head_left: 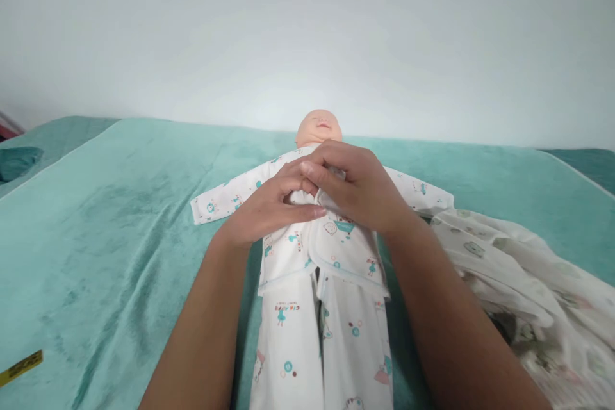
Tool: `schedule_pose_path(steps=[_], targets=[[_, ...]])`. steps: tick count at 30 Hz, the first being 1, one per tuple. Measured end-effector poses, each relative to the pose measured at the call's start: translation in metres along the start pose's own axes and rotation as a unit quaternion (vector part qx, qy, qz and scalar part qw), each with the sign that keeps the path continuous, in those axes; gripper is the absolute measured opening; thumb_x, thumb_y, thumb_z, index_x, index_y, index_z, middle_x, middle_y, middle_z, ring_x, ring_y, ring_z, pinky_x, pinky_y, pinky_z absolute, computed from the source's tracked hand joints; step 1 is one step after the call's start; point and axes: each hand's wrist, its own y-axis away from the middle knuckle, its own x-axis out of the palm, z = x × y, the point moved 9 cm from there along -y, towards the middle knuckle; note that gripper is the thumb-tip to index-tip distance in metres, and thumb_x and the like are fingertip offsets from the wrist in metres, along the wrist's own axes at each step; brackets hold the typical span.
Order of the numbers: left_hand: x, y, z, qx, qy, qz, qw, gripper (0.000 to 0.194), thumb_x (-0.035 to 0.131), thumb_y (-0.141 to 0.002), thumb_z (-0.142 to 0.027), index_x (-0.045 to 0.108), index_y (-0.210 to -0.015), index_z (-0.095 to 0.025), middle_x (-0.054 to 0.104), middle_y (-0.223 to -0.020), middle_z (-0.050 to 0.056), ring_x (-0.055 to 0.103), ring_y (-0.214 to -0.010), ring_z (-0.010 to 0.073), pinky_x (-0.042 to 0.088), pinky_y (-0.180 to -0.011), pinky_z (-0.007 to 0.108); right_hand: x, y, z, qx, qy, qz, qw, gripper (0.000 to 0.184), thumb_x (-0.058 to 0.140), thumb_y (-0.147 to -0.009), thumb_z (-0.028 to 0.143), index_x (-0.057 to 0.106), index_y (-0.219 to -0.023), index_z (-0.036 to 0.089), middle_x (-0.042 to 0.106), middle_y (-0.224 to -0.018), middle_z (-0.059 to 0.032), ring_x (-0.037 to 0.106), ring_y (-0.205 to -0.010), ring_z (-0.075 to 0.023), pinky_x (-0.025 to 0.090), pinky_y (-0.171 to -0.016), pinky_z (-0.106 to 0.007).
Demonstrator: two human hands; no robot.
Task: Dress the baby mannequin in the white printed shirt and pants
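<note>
A baby doll [318, 128] lies on its back on a teal blanket [120, 218], head away from me. It wears a white printed shirt [336, 246] and matching trousers [288, 346]. Both my hands rest on the doll's chest. My left hand [269, 208] pinches the shirt's front edge, fingers closed on the cloth. My right hand [353, 182] curls over the same spot, fingers pressed on the shirt flap near the collar. The doll's sleeves spread out to both sides.
A crumpled white printed cloth [519, 282] lies to the right of the doll. A dark teal pillow [16, 161] sits at the far left edge. A yellow strip [22, 366] shows at the lower left. A pale wall stands behind.
</note>
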Motion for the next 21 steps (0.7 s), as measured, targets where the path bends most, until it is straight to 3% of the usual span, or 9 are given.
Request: schedule_pose_path(steps=[2, 5, 10, 13, 17, 21], targets=[[0.000, 0.001, -0.001, 0.003, -0.012, 0.006, 1.000, 0.009, 0.070, -0.080, -0.034, 0.068, -0.085, -0.028, 0.065, -0.122, 0.004, 0.049, -0.131, 0.0276, 0.041, -0.109, 0.047, -0.001, 0.008, 0.002, 0.004, 0.046, 0.013, 0.999, 0.025, 0.051, -0.094, 0.030, 0.060, -0.071, 0.022, 0.059, -0.070, 0.0014, 0.052, -0.067, -0.0136, 0.038, -0.062, -0.028], [-0.001, 0.001, -0.005, 0.025, -0.026, 0.012, 0.999, 0.010, 0.071, -0.078, -0.035, 0.069, -0.086, -0.029, 0.057, -0.137, 0.002, 0.035, -0.142, 0.0267, 0.035, -0.114, 0.048, -0.005, 0.019, 0.001, 0.000, 0.091, 0.031, 0.995, 0.022, 0.050, -0.094, 0.027, 0.058, -0.073, 0.022, 0.058, -0.070, 0.0009, 0.051, -0.069, -0.0150, 0.037, -0.065, -0.030], [0.002, 0.000, -0.012, 0.043, -0.044, 0.037, 0.997, 0.005, 0.071, -0.079, -0.031, 0.067, -0.080, -0.028, 0.049, -0.146, -0.002, 0.026, -0.147, 0.0262, 0.034, -0.114, 0.051, -0.003, 0.041, -0.004, -0.003, 0.089, 0.069, 0.994, 0.009, 0.054, -0.088, 0.017, 0.058, -0.090, 0.025, 0.062, -0.084, -0.0009, 0.052, -0.082, -0.0189, 0.040, -0.076, -0.034], [0.005, 0.002, -0.015, 0.040, -0.055, 0.058, 0.996, 0.006, 0.070, -0.079, -0.028, 0.064, -0.079, -0.027, 0.047, -0.148, -0.003, 0.026, -0.147, 0.0266, 0.039, -0.110, 0.050, 0.000, 0.052, -0.009, 0.017, 0.066, 0.047, 0.997, 0.013, 0.061, -0.085, 0.018, 0.058, -0.095, 0.026, 0.061, -0.091, -0.0013, 0.051, -0.087, -0.0200, 0.040, -0.080, -0.035], [0.007, 0.005, -0.014, 0.029, -0.046, 0.072, 0.996, 0.008, 0.067, -0.079, -0.022, 0.061, -0.080, -0.027, 0.043, -0.151, -0.007, 0.020, -0.149, 0.0247, 0.049, -0.101, 0.041, 0.003, 0.056, -0.016, 0.048, 0.043, -0.005, 0.998, 0.009, 0.064, -0.084, 0.020, 0.060, -0.089, 0.027, 0.060, -0.086, -0.0006, 0.051, -0.086, -0.0204, 0.040, -0.082, -0.037], [0.007, 0.008, -0.013, 0.028, -0.025, 0.076, 0.996, 0.018, 0.054, -0.086, -0.016, 0.062, -0.091, -0.030, 0.040, -0.151, -0.012, 0.016, -0.150, 0.0189, 0.042, -0.108, 0.034, 0.004, 0.056, -0.025, 0.083, -0.040, -0.021, 0.996, 0.005, 0.066, -0.085, 0.024, 0.064, -0.085, 0.029, 0.060, -0.088, 0.0010, 0.052, -0.088, -0.0197, 0.041, -0.080, -0.036]])
